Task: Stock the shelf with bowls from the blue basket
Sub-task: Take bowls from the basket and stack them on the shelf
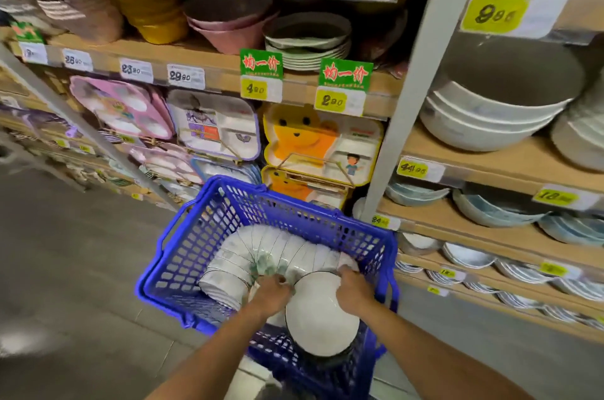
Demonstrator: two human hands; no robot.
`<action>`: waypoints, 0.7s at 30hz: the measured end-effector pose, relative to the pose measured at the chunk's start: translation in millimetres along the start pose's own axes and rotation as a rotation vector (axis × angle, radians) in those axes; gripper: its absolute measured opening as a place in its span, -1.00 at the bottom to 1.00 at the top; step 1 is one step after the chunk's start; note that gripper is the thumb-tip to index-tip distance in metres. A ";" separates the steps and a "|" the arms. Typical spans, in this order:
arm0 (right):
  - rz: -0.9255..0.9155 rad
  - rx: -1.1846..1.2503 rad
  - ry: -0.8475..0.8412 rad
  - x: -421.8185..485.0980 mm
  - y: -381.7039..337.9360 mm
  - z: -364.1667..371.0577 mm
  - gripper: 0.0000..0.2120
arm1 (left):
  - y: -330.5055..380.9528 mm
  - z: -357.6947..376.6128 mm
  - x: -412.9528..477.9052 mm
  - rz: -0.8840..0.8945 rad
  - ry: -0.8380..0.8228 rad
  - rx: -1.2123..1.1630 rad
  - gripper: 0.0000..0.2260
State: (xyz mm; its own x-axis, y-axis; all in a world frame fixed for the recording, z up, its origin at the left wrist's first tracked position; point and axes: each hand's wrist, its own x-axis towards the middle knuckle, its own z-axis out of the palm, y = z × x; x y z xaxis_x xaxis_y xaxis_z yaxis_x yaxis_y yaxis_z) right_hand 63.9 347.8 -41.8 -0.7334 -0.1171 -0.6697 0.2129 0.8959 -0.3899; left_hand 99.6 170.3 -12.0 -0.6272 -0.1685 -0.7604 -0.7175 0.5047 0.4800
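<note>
While left hand (273, 291) pinches the bowl (322, 318) rim, right hand (353, 289) grips it.

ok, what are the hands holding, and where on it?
A white bowl in the blue basket: left hand grips its rim on the left, right hand its rim on the right.

Bright even overhead light; motion blur throughout; wide-angle bending at edges; soft shadows

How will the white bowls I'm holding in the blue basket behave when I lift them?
Likely heavy: left hand and right hand both grip the bowls. Their glossy, ceramic-looking surface seems slippery and breakable. The nested row beside them curves, so bowls may slide apart.
</note>
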 end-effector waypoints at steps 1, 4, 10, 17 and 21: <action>0.021 -0.023 -0.017 2.0 0.3 2.9 -0.56 | -1.5 4.9 7.6 -0.001 -0.055 0.009 -0.70; 0.036 -0.049 -0.023 6.6 0.9 11.1 -0.50 | -6.7 17.7 24.6 0.021 -0.154 0.112 -0.68; 0.047 -0.132 -0.052 10.7 0.4 9.3 -0.42 | -12.5 22.2 35.9 0.157 -0.151 0.285 -0.60; 0.089 -0.188 -0.099 3.1 -8.4 -5.6 -0.42 | -5.1 12.8 38.7 0.173 -0.210 0.301 -0.55; 0.085 -0.255 -0.095 -7.6 -20.3 -25.3 -0.50 | 0.5 4.1 30.2 0.180 -0.205 0.211 -0.52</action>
State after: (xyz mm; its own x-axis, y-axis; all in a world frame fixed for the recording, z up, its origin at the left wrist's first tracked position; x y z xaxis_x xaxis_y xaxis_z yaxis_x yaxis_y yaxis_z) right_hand 48.9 341.4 -12.8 -0.6532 -0.0658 -0.7543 0.0931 0.9817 -0.1662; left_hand 81.5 169.0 -36.5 -0.6485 0.1021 -0.7543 -0.5089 0.6788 0.5294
